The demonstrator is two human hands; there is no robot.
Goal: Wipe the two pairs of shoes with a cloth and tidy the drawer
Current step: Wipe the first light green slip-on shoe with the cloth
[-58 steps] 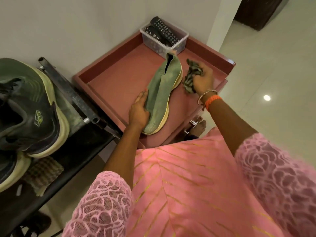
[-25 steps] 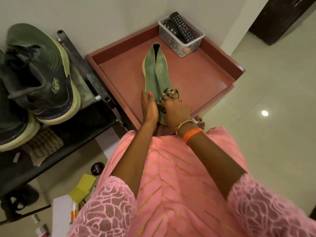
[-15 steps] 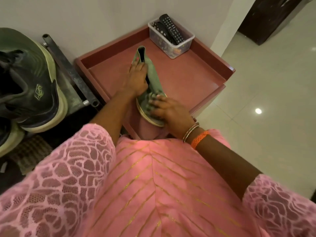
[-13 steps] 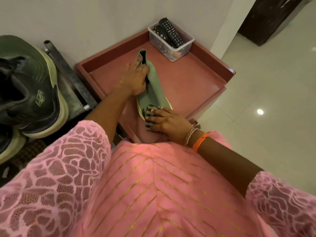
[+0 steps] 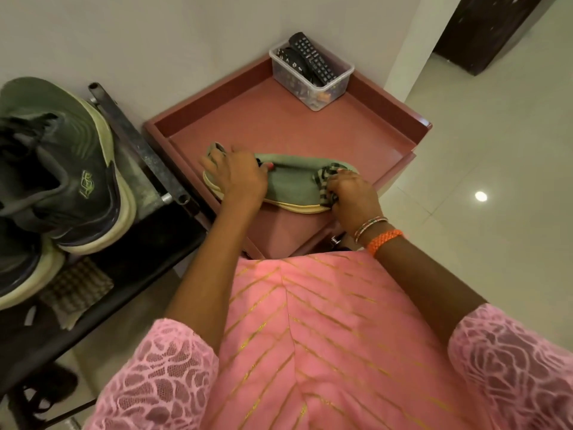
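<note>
Gripping the green shoe (image 5: pixel 288 178) inside the drawer (image 5: pixel 412 141), your left hand (image 5: pixel 238 181) curls on its heel; your right hand (image 5: pixel 353 193) clutches the striped cloth (image 5: pixel 324 178) at its toe.

plain white wall (image 5: pixel 155 41), glossy pale tiled floor (image 5: pixel 496 135) with a ceiling light reflection (image 5: pixel 481 196), dark wooden door (image 5: pixel 486 29), black metal rack (image 5: pixel 139 252) at left
</note>
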